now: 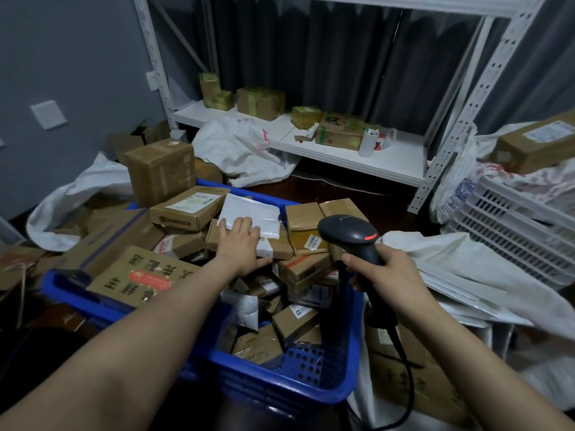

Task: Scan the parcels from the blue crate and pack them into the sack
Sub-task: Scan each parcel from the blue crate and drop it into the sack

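Note:
A blue crate (314, 391) in front of me is heaped with several cardboard parcels and white mailers. My left hand (241, 242) lies flat on a small flat brown parcel (278, 245) near the top of the heap, fingers spread over it and thumb at its near edge. A white mailer (252, 211) lies just beyond the fingertips. My right hand (387, 273) grips the handle of a black barcode scanner (348, 231), whose red light is lit and whose head points towards the heap. A white sack (473, 269) lies open to the right of the crate, with brown boxes (407, 368) inside.
A white slatted plastic crate (522, 234) stands at the right with bags and a box on it. A white metal shelf (348, 154) at the back holds boxes. More sacks (62, 200) and cartons (160, 171) crowd the left. The scanner cable (404, 362) hangs over the sack.

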